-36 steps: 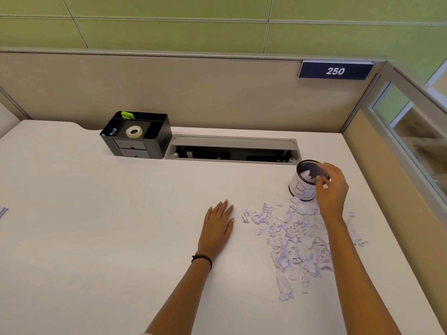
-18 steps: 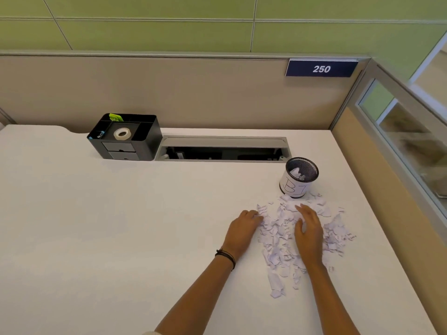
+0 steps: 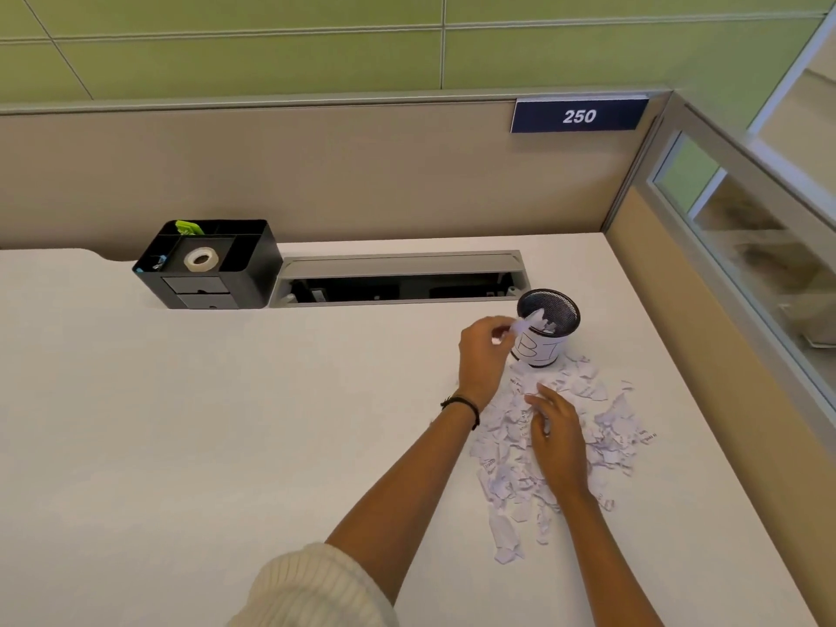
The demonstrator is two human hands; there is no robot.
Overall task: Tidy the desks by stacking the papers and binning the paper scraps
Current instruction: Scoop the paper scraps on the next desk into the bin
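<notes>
A person's left hand [image 3: 486,350] pinches a torn scrap [image 3: 527,324] at the rim of a black mesh cup [image 3: 543,353] standing upright near the far right of a white bench [image 3: 226,423]. More white pieces show inside the cup. The hand hides part of its hand-drawn label. The right hand [image 3: 558,434] lies on the pile of paper scraps [image 3: 592,427] spread just in front of the cup. Its fingers bend into the pile, and whether they grip anything cannot be told. Print on the scraps is too small to read. A cream sleeve [image 3: 316,590] is cut off at the lower edge. Behind, a black organiser [image 3: 253,264] holds a tape roll [image 3: 201,259], beside an open cable trough [image 3: 398,264].
</notes>
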